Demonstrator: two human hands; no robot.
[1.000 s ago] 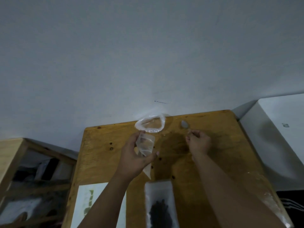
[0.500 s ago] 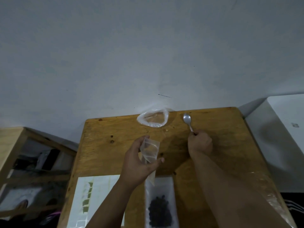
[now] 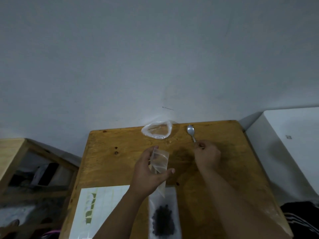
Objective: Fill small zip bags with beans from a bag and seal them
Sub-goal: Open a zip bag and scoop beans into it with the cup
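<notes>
Two hands: both work above a wooden surface [image 3: 110, 163], well apart from each other.
Left hand: the left hand [image 3: 148, 173] is clamped on a small zip bag [image 3: 159, 163], thumb at the bag's right side and fingers curled behind its left edge.
Small zip bag: clear and looking empty, held off the surface; its long axis runs near upright with a slight tilt, the wider end up and away from the person, the lower corner hanging past the heel of the left hand.
Right hand: the right hand [image 3: 207, 156] is closed on the handle of a metal spoon [image 3: 191, 132], knuckles up.
Spoon: its long axis runs away from the right hand toward the wall, the bowl at the far end and slightly to the left, handle end hidden inside the fingers; whether the bowl touches the wood cannot be told.
Bean bag: a clear bag [image 3: 164, 216] with a dark heap of beans lies just below the left hand, between the two forearms, long axis running toward the person.
Open plastic bag: a crumpled clear bag [image 3: 157, 131] with its mouth rolled open sits beyond the left hand, left of the spoon bowl.
Sheet: a white sheet [image 3: 96, 209] with green marks lies left of the left forearm.
</notes>
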